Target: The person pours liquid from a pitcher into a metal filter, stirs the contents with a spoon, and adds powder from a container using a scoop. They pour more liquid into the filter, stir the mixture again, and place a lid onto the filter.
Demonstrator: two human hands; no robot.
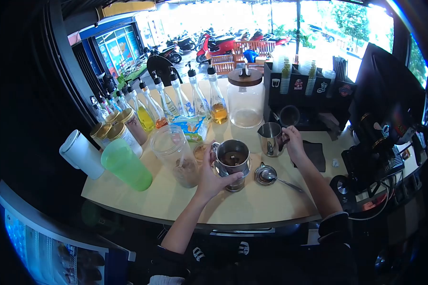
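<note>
My left hand (213, 178) is curled around a metal cup (242, 167), its thumb across the front and its fingers behind the left side. Brownish contents with a few small pale bits show inside the cup. Farther right, my right hand (293, 142) pinches the handle of a stainless steel pitcher (270, 140), which stands upright toward the back of the counter. Between the two, a small metal saucer (257, 178) carries a spoon (283, 181) whose handle points to the front right. A tall clear plastic container (170, 149) with brown powder low inside stands left of my left hand.
A green tumbler (126, 164) and a white jug (82, 154) stand at the left of the counter (209, 209). Several pump bottles (180, 99) line the back, beside a wood-lidded glass jar (246, 102). A black cup holder (295, 90) and dark equipment (373, 156) occupy the right.
</note>
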